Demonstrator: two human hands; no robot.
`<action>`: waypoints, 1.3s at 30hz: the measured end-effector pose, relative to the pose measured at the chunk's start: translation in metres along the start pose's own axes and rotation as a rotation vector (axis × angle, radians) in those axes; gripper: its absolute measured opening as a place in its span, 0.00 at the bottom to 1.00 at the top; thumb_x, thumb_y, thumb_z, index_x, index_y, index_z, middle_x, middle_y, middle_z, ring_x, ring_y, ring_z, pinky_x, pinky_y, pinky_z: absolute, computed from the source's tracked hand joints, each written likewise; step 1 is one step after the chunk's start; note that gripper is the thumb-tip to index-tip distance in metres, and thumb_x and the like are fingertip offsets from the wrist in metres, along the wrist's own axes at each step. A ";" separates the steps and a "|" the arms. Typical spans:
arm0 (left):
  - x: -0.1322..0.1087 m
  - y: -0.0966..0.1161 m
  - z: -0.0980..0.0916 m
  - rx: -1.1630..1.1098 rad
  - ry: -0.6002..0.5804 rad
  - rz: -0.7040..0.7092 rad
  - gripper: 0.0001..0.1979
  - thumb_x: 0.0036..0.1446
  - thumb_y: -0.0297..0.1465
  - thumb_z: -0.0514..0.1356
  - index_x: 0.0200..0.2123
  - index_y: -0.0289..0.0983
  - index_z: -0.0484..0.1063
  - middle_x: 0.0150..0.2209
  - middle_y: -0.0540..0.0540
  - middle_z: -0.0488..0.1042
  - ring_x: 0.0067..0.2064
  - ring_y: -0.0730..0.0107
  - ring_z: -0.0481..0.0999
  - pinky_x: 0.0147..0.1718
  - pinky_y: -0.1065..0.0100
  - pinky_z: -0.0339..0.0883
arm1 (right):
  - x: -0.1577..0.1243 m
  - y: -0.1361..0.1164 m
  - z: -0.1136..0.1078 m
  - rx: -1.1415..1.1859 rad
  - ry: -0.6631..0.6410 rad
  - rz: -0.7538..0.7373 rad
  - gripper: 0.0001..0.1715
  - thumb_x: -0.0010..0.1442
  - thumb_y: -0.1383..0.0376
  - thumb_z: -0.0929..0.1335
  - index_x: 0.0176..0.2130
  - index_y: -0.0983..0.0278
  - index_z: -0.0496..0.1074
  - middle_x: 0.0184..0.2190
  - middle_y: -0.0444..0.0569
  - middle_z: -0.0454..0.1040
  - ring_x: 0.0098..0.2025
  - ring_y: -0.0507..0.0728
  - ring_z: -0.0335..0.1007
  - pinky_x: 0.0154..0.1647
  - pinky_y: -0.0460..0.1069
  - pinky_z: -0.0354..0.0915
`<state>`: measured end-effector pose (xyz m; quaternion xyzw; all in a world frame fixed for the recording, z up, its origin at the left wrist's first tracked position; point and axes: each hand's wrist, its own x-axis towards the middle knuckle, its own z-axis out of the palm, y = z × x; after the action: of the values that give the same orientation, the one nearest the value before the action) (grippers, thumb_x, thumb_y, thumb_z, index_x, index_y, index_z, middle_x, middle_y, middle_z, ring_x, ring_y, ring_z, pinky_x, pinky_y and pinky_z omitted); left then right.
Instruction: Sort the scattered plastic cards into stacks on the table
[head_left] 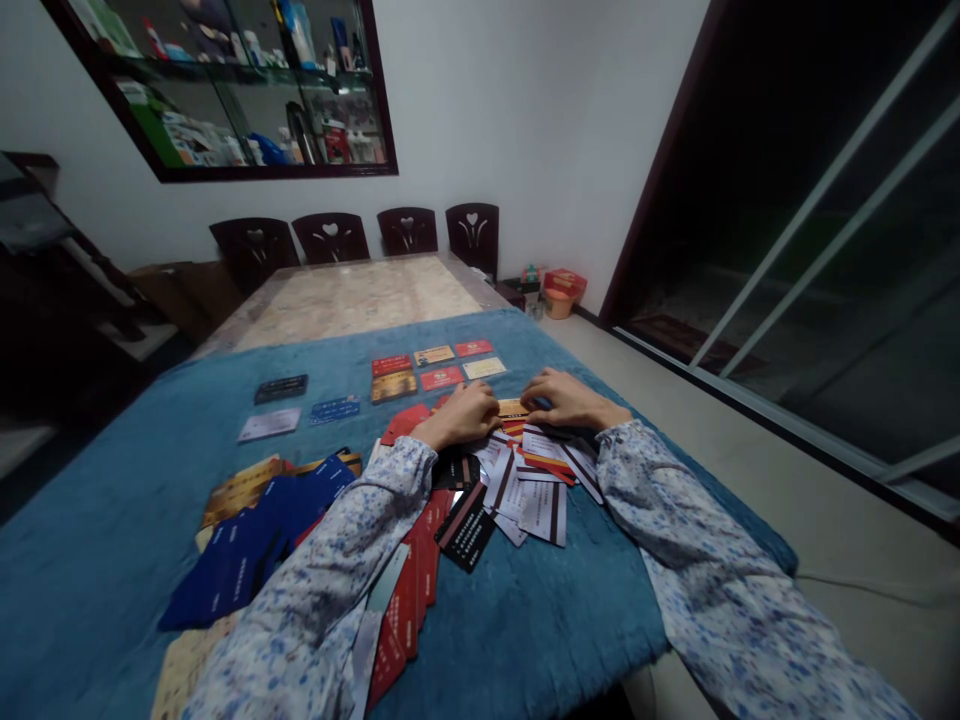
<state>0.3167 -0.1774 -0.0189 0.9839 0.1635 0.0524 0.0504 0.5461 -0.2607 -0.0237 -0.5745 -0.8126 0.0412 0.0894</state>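
Note:
A yellow card [513, 408] lies between my two hands, above a loose pile of cards. My left hand [466, 412] has its fingers curled at the card's left end. At its right end, my right hand [566, 398] pinches with thumb and fingers. Below them white cards with dark stripes [544, 510] fan out over one another, mixed with orange and red ones. A black card [466, 528] rests tilted at the pile's lower left. Red cards [409, 600] spread beside my left forearm, which partly hides them.
Farther up the blue cloth [570, 620] are rows of single cards, including a red card [442, 377], a cream card [484, 368] and a black card [281, 389]. Dark blue cards [232, 565] heap at the left. Chairs [474, 235] stand behind the table.

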 end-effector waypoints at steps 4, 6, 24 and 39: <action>0.000 -0.002 0.001 0.016 0.019 0.027 0.12 0.66 0.31 0.58 0.34 0.35 0.80 0.42 0.40 0.77 0.50 0.58 0.73 0.48 0.60 0.64 | -0.001 -0.001 -0.001 0.012 0.010 -0.022 0.12 0.62 0.57 0.72 0.38 0.62 0.81 0.41 0.53 0.82 0.44 0.62 0.68 0.46 0.54 0.60; 0.000 -0.002 0.002 0.019 0.029 0.042 0.12 0.66 0.31 0.58 0.33 0.35 0.80 0.41 0.39 0.77 0.49 0.59 0.73 0.47 0.61 0.64 | -0.002 -0.001 -0.001 0.015 0.022 -0.030 0.12 0.62 0.57 0.71 0.38 0.62 0.81 0.40 0.53 0.82 0.44 0.62 0.68 0.47 0.55 0.60; 0.004 -0.007 0.005 0.093 0.075 0.193 0.13 0.66 0.27 0.56 0.33 0.34 0.80 0.36 0.40 0.79 0.41 0.63 0.76 0.43 0.64 0.65 | -0.003 -0.008 -0.004 0.004 0.042 -0.001 0.12 0.60 0.59 0.73 0.41 0.62 0.83 0.40 0.54 0.82 0.45 0.62 0.69 0.45 0.54 0.62; 0.004 -0.007 0.005 0.144 0.097 0.172 0.14 0.67 0.26 0.53 0.36 0.33 0.80 0.39 0.39 0.80 0.42 0.64 0.77 0.47 0.63 0.66 | -0.004 -0.005 0.000 0.004 0.112 -0.032 0.13 0.60 0.65 0.69 0.43 0.63 0.83 0.39 0.53 0.82 0.44 0.61 0.70 0.44 0.52 0.62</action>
<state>0.3185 -0.1698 -0.0245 0.9916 0.0843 0.0921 -0.0330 0.5424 -0.2663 -0.0235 -0.5627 -0.8153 0.0094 0.1364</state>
